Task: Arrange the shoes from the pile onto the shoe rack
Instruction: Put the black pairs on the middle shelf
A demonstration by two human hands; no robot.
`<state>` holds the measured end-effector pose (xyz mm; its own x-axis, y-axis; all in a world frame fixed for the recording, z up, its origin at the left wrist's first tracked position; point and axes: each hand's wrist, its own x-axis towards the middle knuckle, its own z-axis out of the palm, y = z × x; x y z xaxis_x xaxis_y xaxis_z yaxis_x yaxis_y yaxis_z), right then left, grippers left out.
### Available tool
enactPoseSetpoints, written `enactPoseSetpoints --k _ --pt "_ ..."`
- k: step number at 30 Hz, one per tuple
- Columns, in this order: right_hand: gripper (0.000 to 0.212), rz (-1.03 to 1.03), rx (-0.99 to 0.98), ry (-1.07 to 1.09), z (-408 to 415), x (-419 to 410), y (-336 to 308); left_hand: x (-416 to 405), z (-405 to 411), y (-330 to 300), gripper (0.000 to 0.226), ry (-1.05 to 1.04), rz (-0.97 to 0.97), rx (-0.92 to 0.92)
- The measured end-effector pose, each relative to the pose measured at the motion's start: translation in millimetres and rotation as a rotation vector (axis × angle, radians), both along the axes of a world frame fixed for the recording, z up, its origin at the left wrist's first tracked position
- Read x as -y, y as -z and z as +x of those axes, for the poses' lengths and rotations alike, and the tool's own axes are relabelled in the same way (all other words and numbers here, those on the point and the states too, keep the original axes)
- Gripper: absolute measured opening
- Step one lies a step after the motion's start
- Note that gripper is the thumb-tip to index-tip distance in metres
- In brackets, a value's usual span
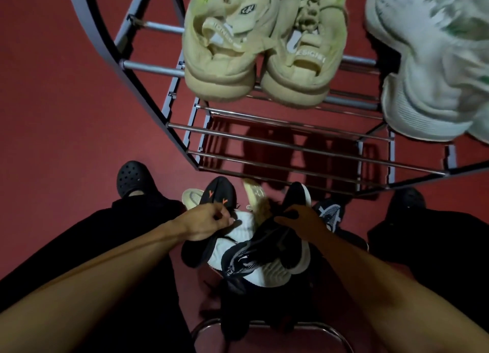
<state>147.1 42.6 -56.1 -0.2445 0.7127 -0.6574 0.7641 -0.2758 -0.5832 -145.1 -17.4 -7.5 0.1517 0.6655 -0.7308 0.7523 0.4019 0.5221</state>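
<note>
1. Closest to the camera is a curved shiny metal bar (272, 326) low on the red floor (66, 101); two bare arms reach out over it to the pile of shoes (248, 247) between the person's legs.
2. The left hand (205, 220) has its fingers curled tight; it pinches the edge of a black shoe with orange marks (217, 194); that shoe lies at the left of the pile, on top of a white shoe (238, 236).
3. The right hand (301, 217) has its fingers bent over the top of a black shoe with a white sole (297, 194); it grips this shoe at the right of the pile.
4. A black and grey shoe (329, 212) lies just beside the right hand, on the floor; a pale sole (255, 194) sticks up between the two hands.
5. A black clog (132, 178) is on the person's left foot, near the pile.
6. Next comes the shoe rack (277, 141); its low bars are bare.
7. Higher up, on the top bars, sits a pair of cream shoes (262, 48) side by side; a white shoe with green marks (436, 61) sits to their right, near them but not touching.
</note>
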Motion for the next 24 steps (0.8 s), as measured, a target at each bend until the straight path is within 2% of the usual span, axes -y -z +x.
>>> enactPoseSetpoints --k 4,10,15,18,20,22,24 --pt "0.046 -0.035 -0.093 0.18 3 24 -28 7 17 -8 0.024 -0.03 -0.01 0.06" --pt "0.036 -0.023 -0.228 0.54 6 52 -55 16 61 -40 0.05 -0.152 -0.048 0.191" --pt "0.022 -0.274 -0.353 0.843 -3 72 -53 33 74 -39 0.066 -0.414 -0.269 0.323" --pt "0.022 -0.414 -0.432 0.854 -11 84 -54 41 72 -30 0.07 -0.657 -0.379 0.371" --pt "0.024 -0.5 -0.483 0.819 -13 88 -55 42 74 -27 0.067 -0.785 -0.452 0.498" --pt "0.029 -0.517 -0.498 0.726 -13 91 -51 41 81 -28 0.048 -0.9 -0.434 0.638" --pt "0.03 -0.517 -0.499 0.671 -12 92 -48 39 89 -30 0.036 -0.955 -0.384 0.652"
